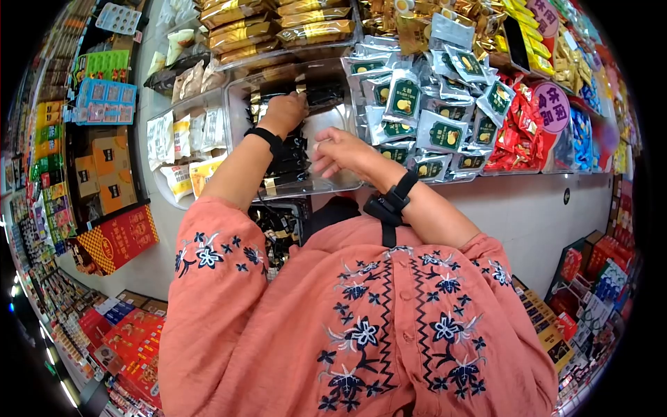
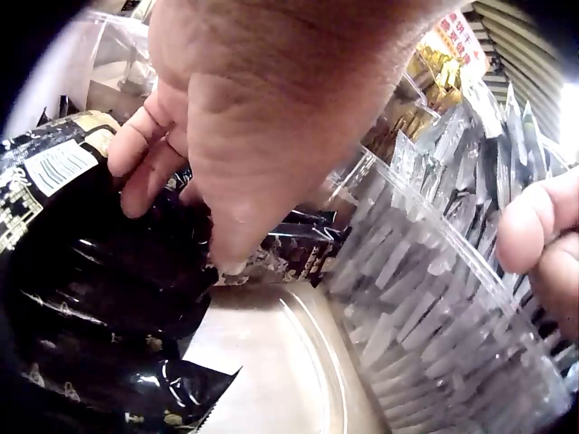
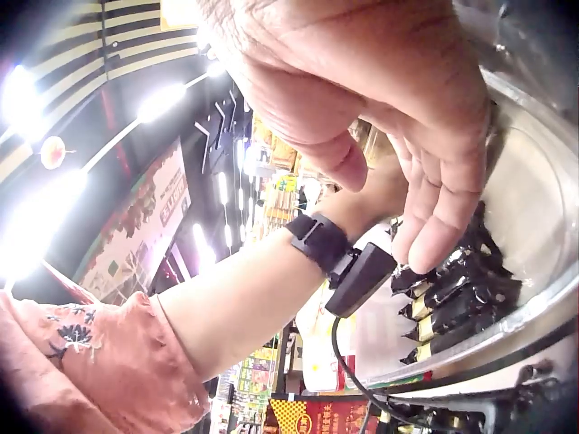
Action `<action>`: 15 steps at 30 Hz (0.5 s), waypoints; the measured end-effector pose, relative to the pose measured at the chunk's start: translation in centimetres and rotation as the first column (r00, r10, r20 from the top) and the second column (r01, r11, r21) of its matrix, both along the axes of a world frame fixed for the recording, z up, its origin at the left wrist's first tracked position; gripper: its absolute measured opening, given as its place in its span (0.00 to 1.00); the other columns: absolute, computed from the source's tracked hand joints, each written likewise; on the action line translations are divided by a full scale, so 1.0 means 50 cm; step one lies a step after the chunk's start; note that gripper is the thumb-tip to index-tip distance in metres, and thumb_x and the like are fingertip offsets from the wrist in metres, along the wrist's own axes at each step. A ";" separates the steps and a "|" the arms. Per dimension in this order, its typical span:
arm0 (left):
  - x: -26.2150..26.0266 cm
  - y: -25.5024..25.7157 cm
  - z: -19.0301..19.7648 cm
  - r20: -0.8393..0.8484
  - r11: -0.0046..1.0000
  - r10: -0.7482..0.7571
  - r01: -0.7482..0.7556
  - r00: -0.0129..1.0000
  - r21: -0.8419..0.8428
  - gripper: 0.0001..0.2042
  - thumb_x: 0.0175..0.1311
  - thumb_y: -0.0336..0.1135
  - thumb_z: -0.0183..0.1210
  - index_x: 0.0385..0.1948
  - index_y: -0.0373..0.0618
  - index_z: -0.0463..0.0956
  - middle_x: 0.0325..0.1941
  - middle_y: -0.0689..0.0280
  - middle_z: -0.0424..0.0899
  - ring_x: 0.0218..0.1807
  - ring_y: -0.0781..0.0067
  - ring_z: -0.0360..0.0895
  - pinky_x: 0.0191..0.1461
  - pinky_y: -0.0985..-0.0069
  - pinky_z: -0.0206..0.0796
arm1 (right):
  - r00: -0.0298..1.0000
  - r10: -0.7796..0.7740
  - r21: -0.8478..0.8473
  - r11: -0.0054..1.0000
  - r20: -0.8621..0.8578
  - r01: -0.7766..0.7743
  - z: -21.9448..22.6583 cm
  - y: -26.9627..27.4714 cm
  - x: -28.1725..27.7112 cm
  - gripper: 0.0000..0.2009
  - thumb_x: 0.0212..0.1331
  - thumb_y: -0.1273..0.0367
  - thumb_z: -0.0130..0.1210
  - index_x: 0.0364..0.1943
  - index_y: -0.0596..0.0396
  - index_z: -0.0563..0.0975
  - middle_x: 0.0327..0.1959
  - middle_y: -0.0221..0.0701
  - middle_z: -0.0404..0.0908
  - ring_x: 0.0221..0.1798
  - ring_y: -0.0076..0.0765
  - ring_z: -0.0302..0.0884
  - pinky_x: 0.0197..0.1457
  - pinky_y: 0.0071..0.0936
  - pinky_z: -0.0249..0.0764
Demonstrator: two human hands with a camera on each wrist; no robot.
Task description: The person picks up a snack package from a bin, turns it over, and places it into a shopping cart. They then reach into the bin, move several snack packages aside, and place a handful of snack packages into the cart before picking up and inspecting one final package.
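My left hand (image 1: pixel 286 112) is down in a clear plastic bin (image 1: pixel 240 90) among shiny black packets (image 1: pixel 283 156) with gold ends. Seen from the left wrist, its fingers curl over the packets, and the thumb meets a black packet (image 2: pixel 294 258) at the bin's far side; the other fingertips are partly hidden. My right hand (image 1: pixel 345 153) hovers over the bin's near right part, fingers loosely bent and holding nothing. More black packets lie in a row (image 2: pixel 99 298) along the bin's left side.
Silver packets with green labels (image 1: pixel 445 132) fill the bin to the right. White packets (image 1: pixel 191 135) stand in the bin at left, and gold-wrapped packs (image 1: pixel 278 28) lie behind. Below the bin's edge is a dark crate (image 1: pixel 281 233) holding black packets.
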State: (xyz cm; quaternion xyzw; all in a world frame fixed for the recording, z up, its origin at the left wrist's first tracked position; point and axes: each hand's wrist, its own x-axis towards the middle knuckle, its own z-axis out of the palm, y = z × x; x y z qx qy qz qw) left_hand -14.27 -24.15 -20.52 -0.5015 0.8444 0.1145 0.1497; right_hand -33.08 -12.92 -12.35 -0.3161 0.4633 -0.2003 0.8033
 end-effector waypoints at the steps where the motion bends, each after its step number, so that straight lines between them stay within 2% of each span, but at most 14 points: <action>1: 0.001 0.000 0.003 -0.001 1.000 0.004 -0.004 1.000 0.017 0.21 0.63 0.47 0.58 0.53 0.44 0.74 0.51 0.56 0.82 0.48 0.54 0.82 0.49 0.61 0.75 | 1.000 0.003 -0.001 1.000 0.002 -0.003 -0.001 0.000 0.002 0.22 0.65 0.66 0.53 0.58 0.65 0.64 0.40 0.40 0.77 0.37 0.39 0.83 0.34 0.32 0.82; 4: 0.017 -0.010 0.015 -0.309 0.993 0.046 -0.076 0.950 -0.086 0.16 0.63 0.45 0.58 0.45 0.44 0.76 0.47 0.53 0.84 0.48 0.51 0.82 0.49 0.57 0.74 | 1.000 0.005 -0.015 1.000 0.006 -0.005 -0.010 0.001 0.009 0.22 0.65 0.66 0.52 0.57 0.66 0.64 0.39 0.40 0.77 0.37 0.39 0.83 0.34 0.32 0.82; 6: 0.028 -0.023 0.037 -0.363 0.984 0.145 -0.172 0.920 -0.042 0.13 0.62 0.41 0.58 0.42 0.45 0.75 0.45 0.54 0.84 0.47 0.49 0.81 0.48 0.55 0.73 | 1.000 0.029 -0.006 1.000 0.006 -0.029 -0.008 -0.001 0.004 0.24 0.64 0.66 0.52 0.60 0.65 0.63 0.41 0.40 0.78 0.40 0.39 0.83 0.37 0.32 0.82; 8: 0.043 -0.034 0.033 -0.408 0.971 0.165 -0.220 0.898 -0.092 0.13 0.62 0.42 0.58 0.42 0.45 0.75 0.43 0.54 0.84 0.48 0.49 0.81 0.48 0.55 0.73 | 0.999 0.039 -0.001 0.999 0.002 -0.039 -0.002 -0.006 0.001 0.24 0.64 0.66 0.51 0.61 0.64 0.63 0.42 0.40 0.78 0.41 0.39 0.82 0.38 0.32 0.82; 9: 0.044 -0.035 0.042 -0.377 0.975 0.177 -0.213 0.909 -0.057 0.13 0.62 0.43 0.58 0.42 0.45 0.76 0.44 0.54 0.84 0.47 0.50 0.81 0.48 0.56 0.73 | 0.999 0.041 0.000 0.999 -0.003 -0.041 0.000 -0.007 0.000 0.24 0.64 0.66 0.51 0.61 0.64 0.63 0.42 0.40 0.78 0.40 0.39 0.83 0.38 0.32 0.82; 11: 0.036 -0.028 0.018 -0.314 0.992 0.075 -0.102 0.946 -0.070 0.14 0.62 0.43 0.59 0.43 0.46 0.76 0.45 0.55 0.83 0.47 0.50 0.81 0.48 0.57 0.73 | 0.999 0.047 0.001 0.999 -0.017 -0.047 0.001 -0.012 0.002 0.23 0.64 0.67 0.51 0.60 0.64 0.64 0.41 0.40 0.78 0.40 0.39 0.83 0.37 0.32 0.82; 13: 0.011 -0.011 0.031 -0.241 0.997 -0.018 -0.001 0.970 -0.079 0.17 0.59 0.44 0.61 0.45 0.45 0.76 0.47 0.56 0.82 0.48 0.53 0.81 0.49 0.59 0.74 | 0.998 0.048 0.007 0.999 -0.027 -0.047 -0.003 -0.013 0.008 0.22 0.64 0.67 0.51 0.59 0.64 0.64 0.41 0.39 0.78 0.39 0.39 0.83 0.37 0.32 0.82; 15: -0.001 -0.002 -0.006 -0.182 0.979 -0.119 0.085 0.976 -0.187 0.17 0.57 0.42 0.63 0.44 0.42 0.76 0.47 0.55 0.82 0.48 0.54 0.82 0.46 0.62 0.76 | 0.999 0.046 0.007 0.999 -0.020 -0.046 -0.008 -0.014 0.009 0.22 0.64 0.67 0.51 0.59 0.63 0.64 0.41 0.39 0.78 0.39 0.39 0.83 0.37 0.31 0.82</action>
